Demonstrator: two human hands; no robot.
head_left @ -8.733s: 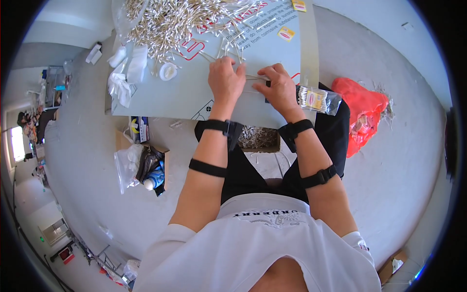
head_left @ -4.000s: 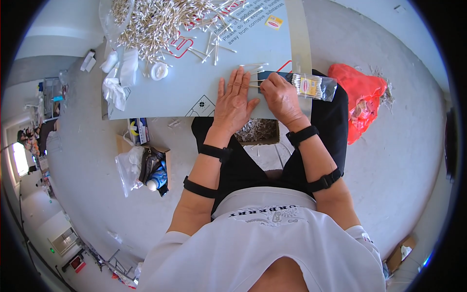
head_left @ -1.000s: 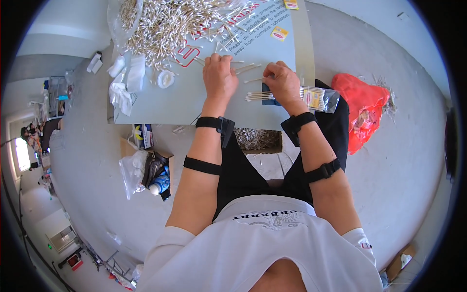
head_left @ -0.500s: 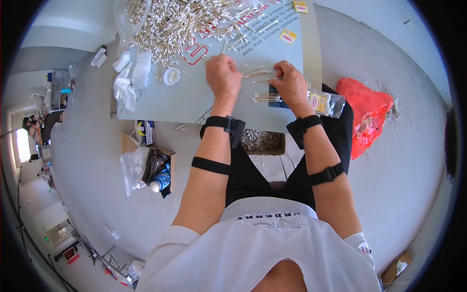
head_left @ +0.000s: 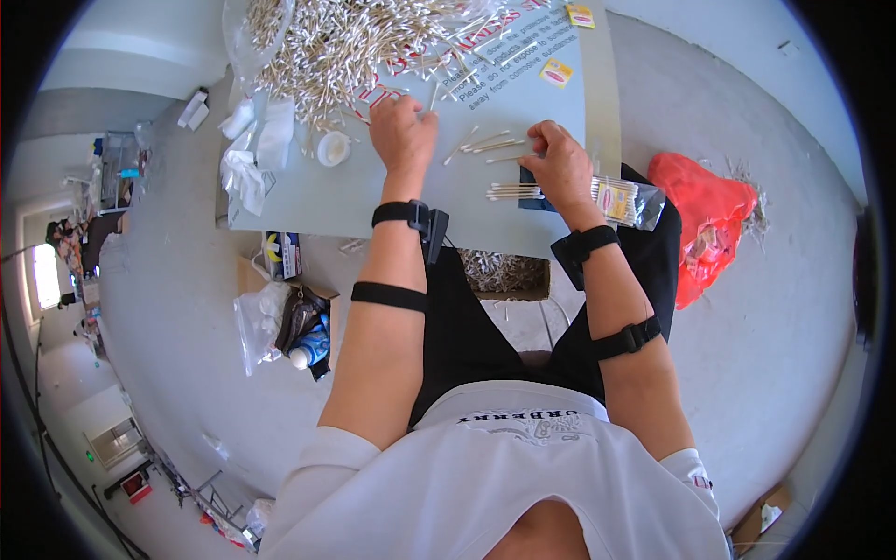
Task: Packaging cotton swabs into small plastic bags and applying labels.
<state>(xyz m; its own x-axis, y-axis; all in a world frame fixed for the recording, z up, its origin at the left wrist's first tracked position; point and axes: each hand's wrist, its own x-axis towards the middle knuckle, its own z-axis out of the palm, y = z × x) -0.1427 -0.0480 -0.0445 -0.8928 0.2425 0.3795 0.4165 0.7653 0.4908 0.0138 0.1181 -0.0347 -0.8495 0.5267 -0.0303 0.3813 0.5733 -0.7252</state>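
Note:
A large heap of cotton swabs point(head_left: 345, 51) covers the far left of the sheet-covered table point(head_left: 373, 201). My left hand point(head_left: 403, 135) hovers by the heap's near edge, fingers loosely bent, thumb apart, no swab visible in it. Between my hands lie several loose swabs point(head_left: 492, 144). My right hand point(head_left: 560, 168) is pinched on one cotton swab point(head_left: 504, 159) that points left. Under that hand rests a clear, dark-ended bag point(head_left: 644, 203) with a yellow label and swabs inside; several swab tips point(head_left: 504, 191) stick out of its left end. My right palm hides part of the bag.
A round white lid or dish point(head_left: 333, 148) and crumpled white plastic point(head_left: 245, 177) are on the table's left. Two yellow labels point(head_left: 556, 74) lie at the far right. A box of swabs point(head_left: 509, 273) stands below the table edge; a red bag point(head_left: 700, 224) sits on the floor at right.
My left hand has moved left and slightly away from me, towards the heap, uncovering a loose swab among those between my hands. My right hand stays nearly in place with its swab.

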